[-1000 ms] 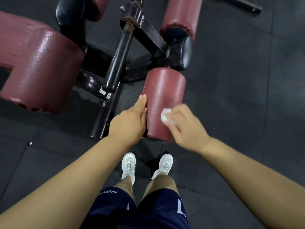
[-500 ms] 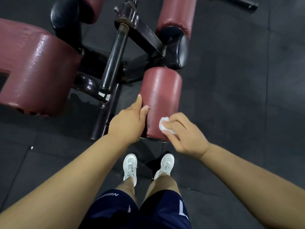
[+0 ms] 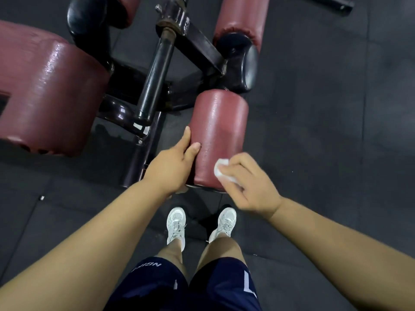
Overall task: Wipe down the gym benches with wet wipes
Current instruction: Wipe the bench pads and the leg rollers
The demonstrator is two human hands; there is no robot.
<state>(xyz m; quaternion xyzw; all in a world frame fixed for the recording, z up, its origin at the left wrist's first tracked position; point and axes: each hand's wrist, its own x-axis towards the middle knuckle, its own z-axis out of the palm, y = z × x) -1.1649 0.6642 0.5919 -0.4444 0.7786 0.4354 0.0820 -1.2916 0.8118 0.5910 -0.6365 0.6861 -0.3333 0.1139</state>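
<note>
"Red roller pad point(image 3: 221, 131) in the middle of the frame. Is it hard?"

"I think it is soft foam under a shiny, slippery skin. It sits on a heavy black frame point(image 3: 157, 70), so it should not move much."

"Where do I hold it?"

"My left hand point(image 3: 170, 169) rests on its left side, thumb on top, one finger straight. My right hand point(image 3: 251, 187) pinches the wet wipe point(image 3: 221, 168). The wipe looks thin and floppy, bunched up and pressed on the pad's lower right end."
</note>
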